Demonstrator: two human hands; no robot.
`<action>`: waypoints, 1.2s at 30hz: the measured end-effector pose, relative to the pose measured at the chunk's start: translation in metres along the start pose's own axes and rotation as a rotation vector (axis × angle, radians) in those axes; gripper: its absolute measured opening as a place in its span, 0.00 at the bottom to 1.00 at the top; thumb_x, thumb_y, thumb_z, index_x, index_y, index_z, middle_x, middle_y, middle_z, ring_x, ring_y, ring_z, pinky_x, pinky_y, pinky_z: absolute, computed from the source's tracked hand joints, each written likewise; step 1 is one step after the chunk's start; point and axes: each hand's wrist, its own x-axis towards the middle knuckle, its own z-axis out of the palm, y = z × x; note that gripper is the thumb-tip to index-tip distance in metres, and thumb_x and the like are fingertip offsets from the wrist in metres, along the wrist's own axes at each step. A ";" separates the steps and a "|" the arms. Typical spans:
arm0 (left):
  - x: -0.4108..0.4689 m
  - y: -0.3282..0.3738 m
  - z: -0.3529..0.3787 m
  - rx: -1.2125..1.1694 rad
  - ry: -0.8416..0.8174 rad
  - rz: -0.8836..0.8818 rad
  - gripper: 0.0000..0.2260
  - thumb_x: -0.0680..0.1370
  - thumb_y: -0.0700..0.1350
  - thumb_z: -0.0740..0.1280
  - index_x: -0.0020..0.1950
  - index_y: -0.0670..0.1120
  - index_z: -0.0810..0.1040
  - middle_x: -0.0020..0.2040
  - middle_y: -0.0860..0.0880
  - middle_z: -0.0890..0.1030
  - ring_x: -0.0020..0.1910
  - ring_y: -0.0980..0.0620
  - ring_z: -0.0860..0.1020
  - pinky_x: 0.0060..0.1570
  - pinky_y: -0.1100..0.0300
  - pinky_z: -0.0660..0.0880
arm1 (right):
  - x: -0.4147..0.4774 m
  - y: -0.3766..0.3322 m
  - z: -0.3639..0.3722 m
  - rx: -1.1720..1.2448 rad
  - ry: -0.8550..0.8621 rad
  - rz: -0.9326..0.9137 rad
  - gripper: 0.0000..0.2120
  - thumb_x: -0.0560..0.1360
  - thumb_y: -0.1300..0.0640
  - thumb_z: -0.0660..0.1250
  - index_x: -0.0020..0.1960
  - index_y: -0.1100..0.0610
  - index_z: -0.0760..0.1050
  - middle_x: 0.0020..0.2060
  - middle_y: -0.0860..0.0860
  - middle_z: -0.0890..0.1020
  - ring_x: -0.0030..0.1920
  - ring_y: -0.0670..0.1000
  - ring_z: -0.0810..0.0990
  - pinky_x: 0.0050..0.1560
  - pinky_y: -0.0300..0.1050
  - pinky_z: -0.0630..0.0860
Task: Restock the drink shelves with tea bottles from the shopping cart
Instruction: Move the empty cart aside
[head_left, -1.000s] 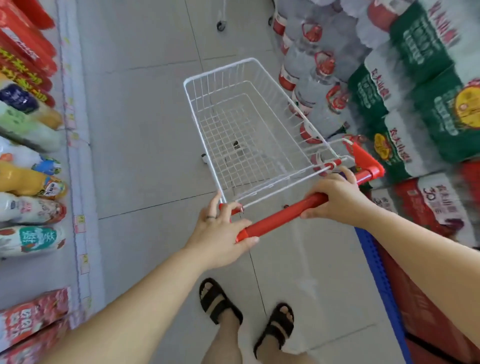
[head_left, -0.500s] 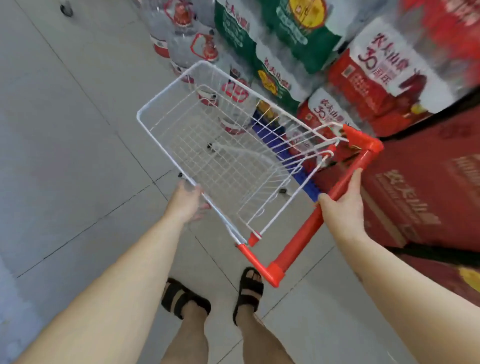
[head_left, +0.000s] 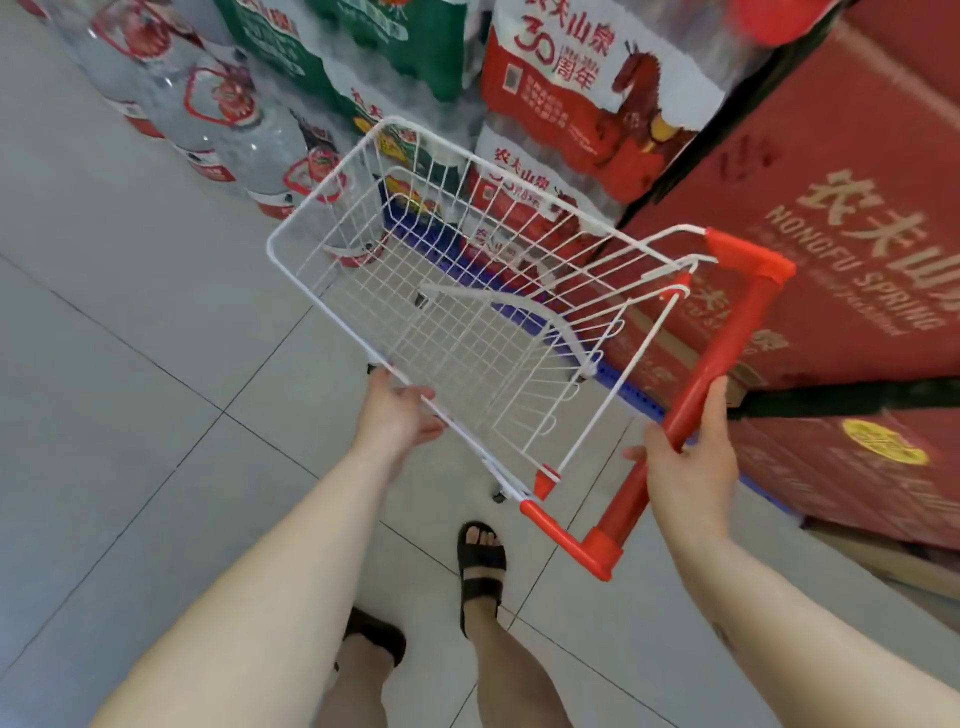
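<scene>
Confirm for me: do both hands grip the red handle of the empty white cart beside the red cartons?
Not quite. The head view shows only the right hand gripping the red handle; the left hand holds the wire side rim of the cart. Empty, beside red cartons: correct.

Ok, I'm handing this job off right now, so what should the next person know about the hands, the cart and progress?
Left hand grips the side rim of the shopping cart.
Right hand grips its red handle.
The cart basket holds no bottles and stands by stacked water packs and red cartons.
No tea bottles or drink shelves are in view.
Shelf progress cannot be told. Likely next: reload the cart.
</scene>
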 end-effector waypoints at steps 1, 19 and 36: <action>0.005 0.007 -0.001 0.011 0.004 0.012 0.20 0.80 0.34 0.52 0.71 0.46 0.59 0.43 0.50 0.75 0.21 0.54 0.77 0.30 0.60 0.78 | 0.002 -0.002 0.002 0.006 -0.002 -0.003 0.35 0.78 0.62 0.62 0.76 0.42 0.48 0.40 0.31 0.68 0.40 0.49 0.83 0.44 0.46 0.78; -0.062 0.044 -0.090 0.467 -0.066 0.306 0.18 0.81 0.45 0.59 0.70 0.45 0.67 0.62 0.43 0.76 0.59 0.44 0.77 0.57 0.54 0.72 | -0.061 -0.091 0.037 -0.522 -0.113 -0.435 0.26 0.75 0.56 0.65 0.71 0.55 0.65 0.70 0.54 0.69 0.69 0.55 0.66 0.68 0.52 0.63; -0.267 -0.089 -0.498 -0.105 0.818 0.207 0.12 0.79 0.42 0.63 0.62 0.46 0.75 0.54 0.44 0.81 0.51 0.46 0.81 0.54 0.53 0.74 | -0.492 -0.213 0.286 -0.750 -1.343 -1.120 0.15 0.75 0.57 0.66 0.62 0.54 0.76 0.46 0.47 0.79 0.43 0.47 0.76 0.38 0.33 0.69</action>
